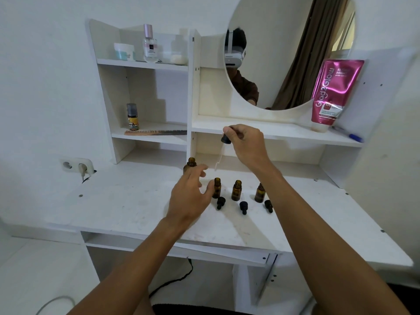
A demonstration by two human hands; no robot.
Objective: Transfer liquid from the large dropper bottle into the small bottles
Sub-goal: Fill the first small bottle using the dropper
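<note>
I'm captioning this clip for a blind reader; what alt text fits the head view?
Over a white vanity desk, the right hand holds a dropper in the air while the open left hand reaches toward a large amber bottle. Three small open amber bottles stand in a row, their caps lying in front.
</note>
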